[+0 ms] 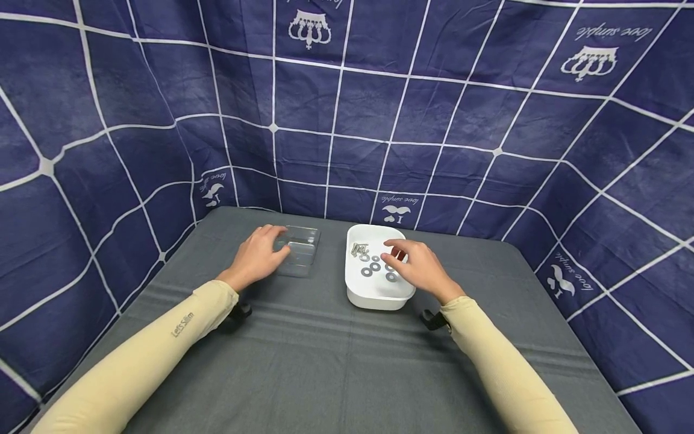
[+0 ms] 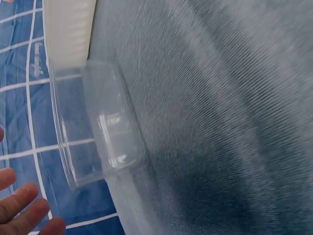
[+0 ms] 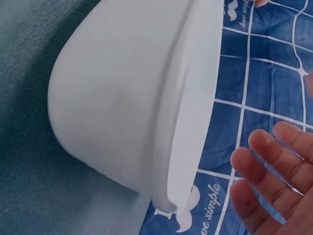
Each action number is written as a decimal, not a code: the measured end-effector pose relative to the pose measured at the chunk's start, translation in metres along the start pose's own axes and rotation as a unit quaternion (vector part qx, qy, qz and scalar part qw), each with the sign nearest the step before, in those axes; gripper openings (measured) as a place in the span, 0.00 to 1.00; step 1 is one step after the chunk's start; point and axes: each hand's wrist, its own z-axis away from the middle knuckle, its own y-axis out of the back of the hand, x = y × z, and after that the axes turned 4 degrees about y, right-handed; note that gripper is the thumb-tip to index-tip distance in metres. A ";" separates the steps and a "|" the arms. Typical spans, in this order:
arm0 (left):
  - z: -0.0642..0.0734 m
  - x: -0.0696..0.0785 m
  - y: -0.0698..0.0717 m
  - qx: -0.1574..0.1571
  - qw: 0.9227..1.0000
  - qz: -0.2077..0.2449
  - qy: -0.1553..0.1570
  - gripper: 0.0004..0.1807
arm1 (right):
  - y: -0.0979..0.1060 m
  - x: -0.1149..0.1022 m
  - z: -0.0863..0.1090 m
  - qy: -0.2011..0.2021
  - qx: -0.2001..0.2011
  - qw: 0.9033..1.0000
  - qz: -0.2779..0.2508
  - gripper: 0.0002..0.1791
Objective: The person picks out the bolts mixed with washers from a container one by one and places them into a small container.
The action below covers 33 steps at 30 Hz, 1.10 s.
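A white tub (image 1: 379,295) stands on the table, with several grey washers (image 1: 375,266) and a small cluster of screws (image 1: 359,249) lying inside it. My right hand (image 1: 417,265) hovers over the tub's right side, fingers loosely bent and nothing seen between them. To the left lies a clear plastic tray (image 1: 303,253) with compartments. Over its left edge is my left hand (image 1: 256,256), thumb and fingers apart, holding nothing. In the left wrist view the fingers stand apart from the clear tray (image 2: 98,127). The right wrist view shows the tub's outer wall (image 3: 117,88), with the fingers beyond its rim.
A grey cloth covers the table (image 1: 325,361). Behind and at both sides hangs a dark blue curtain (image 1: 358,108) with white grid lines. A black strap (image 1: 434,319) sits at the right wrist, and another strap (image 1: 238,312) at the left.
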 end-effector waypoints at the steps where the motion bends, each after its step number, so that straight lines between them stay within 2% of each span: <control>1: -0.003 -0.001 -0.001 -0.003 1.000 0.000 0.007 0.27 | 0.000 0.000 -0.001 0.000 0.000 1.000 -0.002 0.23; 9: -0.027 -0.014 -0.007 -0.031 0.999 -0.004 0.040 0.28 | -0.002 -0.004 -0.007 0.001 0.004 1.000 -0.012 0.22; 18: -0.044 -0.026 -0.012 -0.067 0.995 -0.012 0.074 0.30 | -0.005 -0.008 -0.012 0.006 0.000 1.000 -0.018 0.22; 22: -0.049 -0.032 -0.015 -0.083 0.994 -0.014 0.072 0.32 | -0.006 -0.008 -0.014 0.003 -0.003 1.000 -0.016 0.21; 26: -0.052 -0.040 -0.018 -0.106 0.993 -0.017 0.055 0.32 | -0.007 -0.008 -0.016 -0.002 -0.005 1.000 -0.017 0.21; 30: -0.051 -0.044 -0.019 -0.131 0.990 -0.016 0.043 0.33 | -0.007 -0.010 -0.016 -0.003 -0.005 1.000 -0.019 0.21; 33: -0.050 -0.044 -0.019 -0.139 0.989 -0.020 0.038 0.34 | -0.007 -0.011 -0.018 -0.002 0.000 1.000 -0.024 0.20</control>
